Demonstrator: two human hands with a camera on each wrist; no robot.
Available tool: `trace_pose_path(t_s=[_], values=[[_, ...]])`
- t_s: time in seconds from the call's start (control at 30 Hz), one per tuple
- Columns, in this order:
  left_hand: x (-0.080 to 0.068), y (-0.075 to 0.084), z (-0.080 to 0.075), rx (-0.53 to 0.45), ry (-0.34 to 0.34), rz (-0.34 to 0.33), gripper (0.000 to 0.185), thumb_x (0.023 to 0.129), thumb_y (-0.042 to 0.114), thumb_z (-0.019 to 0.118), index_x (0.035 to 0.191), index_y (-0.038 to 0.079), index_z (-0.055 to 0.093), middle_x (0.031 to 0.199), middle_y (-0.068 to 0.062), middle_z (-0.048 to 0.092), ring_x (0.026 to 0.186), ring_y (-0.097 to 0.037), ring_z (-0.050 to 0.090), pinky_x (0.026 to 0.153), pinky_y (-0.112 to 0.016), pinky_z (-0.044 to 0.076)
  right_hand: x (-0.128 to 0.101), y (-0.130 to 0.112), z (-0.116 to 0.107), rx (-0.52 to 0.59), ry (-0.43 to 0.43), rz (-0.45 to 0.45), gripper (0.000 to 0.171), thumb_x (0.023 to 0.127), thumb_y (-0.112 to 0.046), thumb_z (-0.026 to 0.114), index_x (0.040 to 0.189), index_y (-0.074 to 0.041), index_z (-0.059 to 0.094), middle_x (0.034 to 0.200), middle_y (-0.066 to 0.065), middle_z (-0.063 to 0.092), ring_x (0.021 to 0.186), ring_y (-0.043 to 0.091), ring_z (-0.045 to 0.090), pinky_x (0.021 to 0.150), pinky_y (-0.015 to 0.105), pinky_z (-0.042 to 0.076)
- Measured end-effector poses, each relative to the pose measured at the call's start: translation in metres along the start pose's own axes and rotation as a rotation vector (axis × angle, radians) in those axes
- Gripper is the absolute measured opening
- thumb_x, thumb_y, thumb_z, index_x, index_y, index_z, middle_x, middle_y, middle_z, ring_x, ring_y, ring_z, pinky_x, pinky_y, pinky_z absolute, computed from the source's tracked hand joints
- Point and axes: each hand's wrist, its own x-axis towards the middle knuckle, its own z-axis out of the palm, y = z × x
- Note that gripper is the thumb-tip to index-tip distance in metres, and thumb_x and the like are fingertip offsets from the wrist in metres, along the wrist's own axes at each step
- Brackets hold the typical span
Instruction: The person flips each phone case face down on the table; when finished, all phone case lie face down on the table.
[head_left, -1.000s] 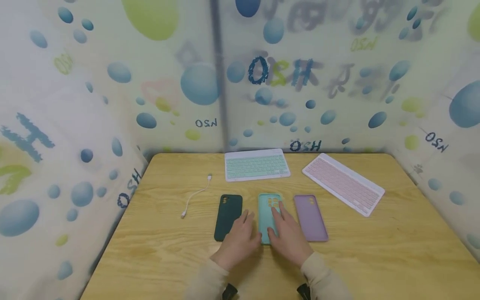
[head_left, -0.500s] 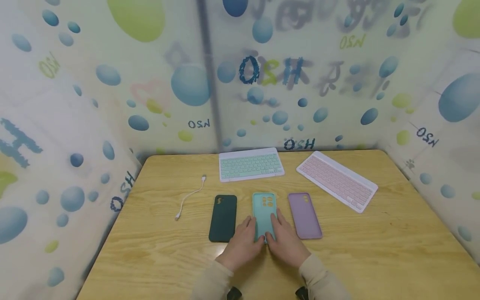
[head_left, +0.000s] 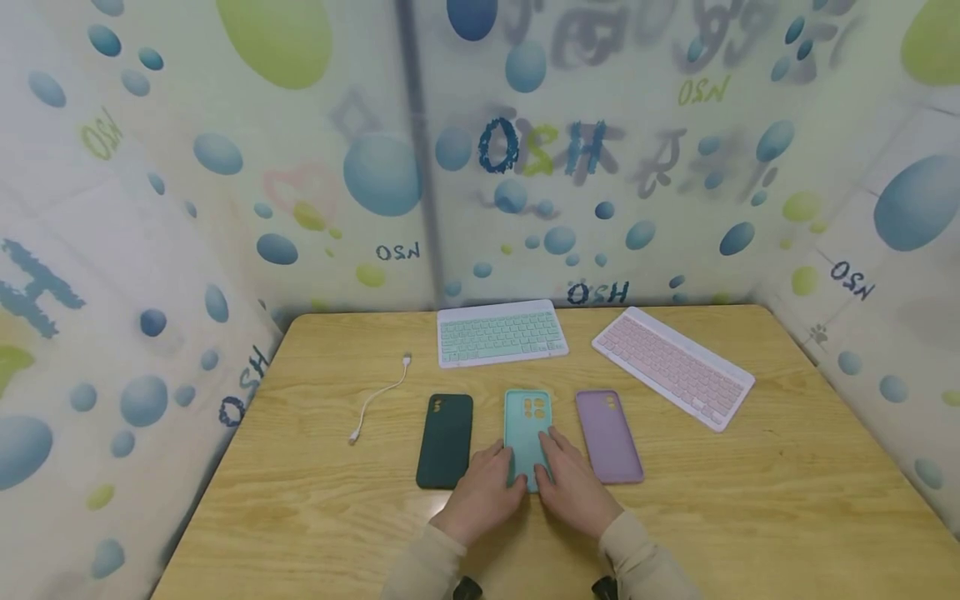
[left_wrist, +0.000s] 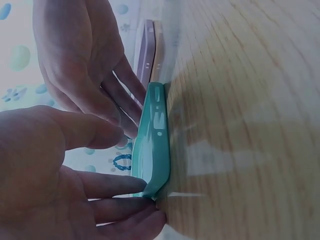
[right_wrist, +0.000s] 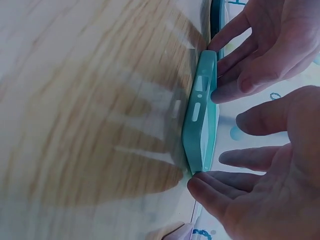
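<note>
A teal phone case (head_left: 527, 432) lies back up on the wooden table (head_left: 750, 500), between a dark green case (head_left: 445, 440) and a purple case (head_left: 607, 435). My left hand (head_left: 483, 487) touches the teal case's near left edge with fairly straight fingers. My right hand (head_left: 573, 483) touches its near right side. In the left wrist view the teal case (left_wrist: 155, 145) shows edge-on, with my left hand (left_wrist: 120, 165) fingertips at its corner and the thumb hovering above. In the right wrist view my right hand (right_wrist: 220, 150) fingertips meet the teal case (right_wrist: 202, 115) at its corner, thumb apart.
A mint keyboard (head_left: 501, 333) and a pink keyboard (head_left: 671, 367) lie at the back of the table. A white cable (head_left: 378, 398) lies left of the dark green case. Patterned walls close in the table on three sides.
Both hands have drawn back toward the near end of the teal case. The right hand's fingers slid off the case's middle. The left hand moved from beside the case onto its edge.
</note>
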Motion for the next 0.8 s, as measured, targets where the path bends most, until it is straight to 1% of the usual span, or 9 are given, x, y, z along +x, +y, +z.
trace_pose_path(t_s=[0.2,0.33,0.53,0.7,0.8], values=[[0.0004,-0.0004,0.0004,-0.008,0.0,-0.001,0.051,0.094,0.021,0.06,0.131,-0.012,0.053,0.145,-0.03,0.046,0.132,-0.047,0.046,0.101,-0.061,0.044,0.0016,0.0013,-0.0001,0.021,0.009,-0.003,0.045,0.094,-0.003,0.054,0.135,0.016,0.048,0.141,0.037,0.044,0.134,0.049,0.043,0.11,0.06,0.036],[0.0001,0.0,0.0002,-0.016,-0.007,-0.014,0.051,0.094,0.022,0.06,0.132,-0.012,0.053,0.146,-0.03,0.045,0.132,-0.046,0.046,0.101,-0.062,0.044,0.0021,0.0014,0.0012,0.028,0.025,-0.012,0.043,0.094,-0.001,0.051,0.133,0.017,0.048,0.14,0.036,0.047,0.134,0.049,0.044,0.11,0.058,0.036],[-0.002,0.0008,-0.0009,-0.037,-0.01,-0.027,0.054,0.095,0.023,0.06,0.133,-0.014,0.051,0.147,-0.032,0.042,0.133,-0.046,0.044,0.103,-0.061,0.042,0.003,-0.0009,0.0016,0.032,0.031,-0.006,0.042,0.094,0.0,0.048,0.133,0.015,0.049,0.14,0.034,0.049,0.134,0.046,0.045,0.11,0.056,0.037],[-0.0037,0.0011,-0.0025,-0.046,-0.002,-0.011,0.051,0.095,0.02,0.059,0.13,-0.016,0.052,0.145,-0.034,0.043,0.133,-0.047,0.045,0.106,-0.058,0.041,0.0039,-0.0014,0.0024,0.028,0.046,-0.015,0.042,0.093,0.001,0.048,0.133,0.015,0.05,0.138,0.033,0.051,0.133,0.045,0.047,0.11,0.055,0.038],[-0.0042,0.001,-0.0046,-0.049,0.008,0.007,0.045,0.095,0.014,0.055,0.127,-0.017,0.055,0.142,-0.035,0.045,0.131,-0.046,0.047,0.105,-0.057,0.043,0.0046,-0.0014,0.0034,0.032,0.049,-0.014,0.042,0.093,0.002,0.046,0.132,0.015,0.05,0.138,0.033,0.052,0.132,0.044,0.048,0.11,0.054,0.039]])
